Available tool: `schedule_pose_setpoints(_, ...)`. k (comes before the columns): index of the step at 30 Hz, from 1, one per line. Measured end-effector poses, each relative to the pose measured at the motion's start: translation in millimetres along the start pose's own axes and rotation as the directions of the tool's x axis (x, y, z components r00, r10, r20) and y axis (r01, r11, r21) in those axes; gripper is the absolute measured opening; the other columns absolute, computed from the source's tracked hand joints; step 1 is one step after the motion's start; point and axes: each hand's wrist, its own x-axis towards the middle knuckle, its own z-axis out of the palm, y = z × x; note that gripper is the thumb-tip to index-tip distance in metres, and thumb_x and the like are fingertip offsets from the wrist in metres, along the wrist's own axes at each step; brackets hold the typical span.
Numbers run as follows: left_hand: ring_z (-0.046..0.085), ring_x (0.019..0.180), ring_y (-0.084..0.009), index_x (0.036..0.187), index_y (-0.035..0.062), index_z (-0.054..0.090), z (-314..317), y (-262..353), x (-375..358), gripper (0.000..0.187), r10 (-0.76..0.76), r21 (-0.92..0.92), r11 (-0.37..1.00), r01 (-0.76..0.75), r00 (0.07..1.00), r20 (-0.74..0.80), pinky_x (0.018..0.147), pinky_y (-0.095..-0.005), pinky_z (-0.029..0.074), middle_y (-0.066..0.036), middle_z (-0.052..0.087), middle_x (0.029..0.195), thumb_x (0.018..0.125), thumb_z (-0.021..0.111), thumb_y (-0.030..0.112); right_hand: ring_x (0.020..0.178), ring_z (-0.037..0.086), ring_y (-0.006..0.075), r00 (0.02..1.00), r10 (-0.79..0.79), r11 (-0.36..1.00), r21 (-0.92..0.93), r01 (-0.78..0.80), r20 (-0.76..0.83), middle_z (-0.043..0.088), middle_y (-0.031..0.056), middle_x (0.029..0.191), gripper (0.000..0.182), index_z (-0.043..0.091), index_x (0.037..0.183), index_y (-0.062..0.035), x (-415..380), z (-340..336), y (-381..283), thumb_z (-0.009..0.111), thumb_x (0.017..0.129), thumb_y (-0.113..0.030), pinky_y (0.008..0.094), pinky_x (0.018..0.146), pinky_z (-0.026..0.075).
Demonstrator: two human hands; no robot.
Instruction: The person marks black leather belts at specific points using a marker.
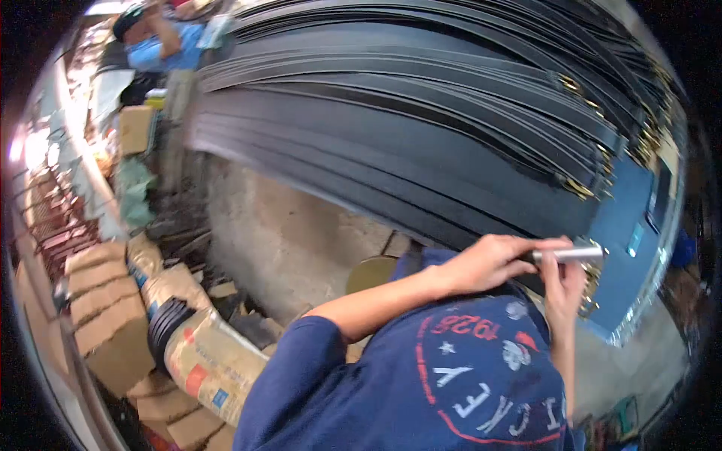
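Observation:
My left hand (487, 263) reaches across from the left, its fingers closed at the dark end of a silver metal cylinder (580, 255). From below, my right hand (564, 289) has its fingers bent against the same cylinder. Exactly how the two hands share the grip I cannot tell. Both hands are over the near edge of a wide spread of long black belts (361, 143). Gold-coloured metal fittings (579, 186) cluster at the belts' right ends, some just beside my right hand.
A blue board (624, 218) lies under the belt ends at the right. Below left are stacked brown cardboard pieces (113, 323) and a long tan wrapped bundle (214, 353). Another person in a light blue shirt (167, 51) is at the far upper left.

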Motion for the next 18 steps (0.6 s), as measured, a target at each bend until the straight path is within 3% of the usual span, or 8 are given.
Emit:
schedule_pose_setpoints(1, 0.064, 0.094, -0.0341, 0.14, 0.0, 0.046, 3, -9, -1, 0.062, 0.018, 0.081, 0.997, -0.02, 0.999, 0.026, 0.084, -0.0411, 0.051, -0.02, 0.065, 0.101, 0.087, 0.07, 0.021, 0.083, 0.056, 0.0101, 0.991, -0.112, 0.993, -0.038, 0.109, -0.077, 0.062, 0.0052, 0.098, 0.013, 0.062, 0.101, -0.0018, 4, -5, 8, 0.053, 0.1, -0.011, 0.0216, 0.075, 0.043)
schedule_pose_setpoints(2, 0.063, 0.094, -0.0302, 0.141, -0.001, 0.044, -9, 5, 1, 0.067, -0.094, 0.056, 0.995, 0.087, 0.988, 0.124, 0.086, -0.0388, 0.051, -0.017, 0.064, 0.105, 0.085, 0.073, 0.021, 0.079, 0.056, 0.0097, 0.963, -0.229, 0.972, -0.083, 0.219, -0.14, 0.063, 0.0056, 0.098, 0.018, 0.062, 0.1, -0.0021, 10, -13, 13, 0.051, 0.103, -0.016, 0.0215, 0.073, 0.044)
schedule_pose_setpoints(4, 0.062, 0.092, -0.027, 0.143, 0.0021, 0.044, -14, 2, -7, 0.071, -0.068, 0.141, 0.989, 0.051, 0.99, 0.122, 0.086, -0.0366, 0.051, -0.014, 0.061, 0.111, 0.082, 0.076, 0.018, 0.07, 0.055, 0.0094, 0.951, -0.061, 0.989, 0.109, 0.099, -0.304, 0.065, 0.0071, 0.097, 0.027, 0.061, 0.099, -0.0028, 11, -40, 9, 0.046, 0.106, -0.025, 0.0221, 0.066, 0.044)
schedule_pose_setpoints(5, 0.059, 0.099, -0.0333, 0.134, -0.0012, 0.052, -18, 1, -12, 0.062, -0.076, 0.179, 0.982, 0.051, 0.988, 0.134, 0.09, -0.0391, 0.049, -0.017, 0.061, 0.106, 0.08, 0.076, 0.017, 0.064, 0.053, 0.0083, 0.929, -0.065, 0.981, 0.145, 0.125, -0.363, 0.066, 0.0079, 0.094, 0.029, 0.06, 0.098, -0.0036, 13, -59, 11, 0.045, 0.106, -0.027, 0.0226, 0.059, 0.042)
schedule_pose_setpoints(8, 0.059, 0.099, -0.0296, 0.107, 0.0031, 0.07, -27, -24, -30, 0.035, 0.025, 0.375, 0.923, -0.084, 0.987, 0.16, 0.089, -0.0381, 0.049, -0.011, 0.065, 0.099, 0.074, 0.077, 0.012, 0.064, 0.054, 0.0077, 0.812, -0.196, 0.98, -0.144, 0.139, -0.55, 0.066, 0.0068, 0.092, 0.025, 0.061, 0.106, -0.0031, 22, -120, 16, 0.051, 0.104, -0.026, 0.0223, 0.057, 0.042)
schedule_pose_setpoints(11, 0.058, 0.097, -0.0283, 0.105, 0.0048, 0.07, -34, -28, -31, 0.032, 0.035, 0.452, 0.884, -0.12, 0.981, 0.191, 0.087, -0.0376, 0.048, -0.009, 0.064, 0.1, 0.075, 0.077, 0.013, 0.065, 0.055, 0.0085, 0.77, -0.232, 0.944, -0.329, 0.03, -0.594, 0.066, 0.0061, 0.091, 0.022, 0.061, 0.108, -0.0026, 37, -176, 59, 0.056, 0.101, -0.023, 0.0238, 0.059, 0.044)
schedule_pose_setpoints(14, 0.055, 0.097, -0.0283, 0.102, 0.0065, 0.07, -31, -36, -35, 0.031, 0.039, 0.501, 0.853, -0.146, 0.975, 0.218, 0.087, -0.0377, 0.046, -0.008, 0.06, 0.102, 0.072, 0.077, 0.012, 0.062, 0.06, 0.0206, 0.828, -0.293, 0.718, -0.682, -0.14, -0.477, 0.063, 0.0129, 0.073, 0.025, 0.061, 0.107, -0.003, 51, -191, 84, 0.068, 0.091, -0.022, 0.0354, 0.059, 0.047)
schedule_pose_setpoints(18, 0.054, 0.1, -0.0294, 0.105, 0.0091, 0.069, -26, -48, -49, 0.035, 0.104, 0.546, 0.815, -0.195, 0.975, 0.194, 0.088, -0.0392, 0.045, -0.009, 0.058, 0.107, 0.072, 0.077, 0.013, 0.063, 0.062, 0.0332, 0.877, -0.19, 0.544, -0.791, -0.279, -0.44, 0.061, 0.015, 0.067, 0.031, 0.06, 0.1, -0.0041, 70, -189, 96, 0.073, 0.086, -0.029, 0.0431, 0.06, 0.048)
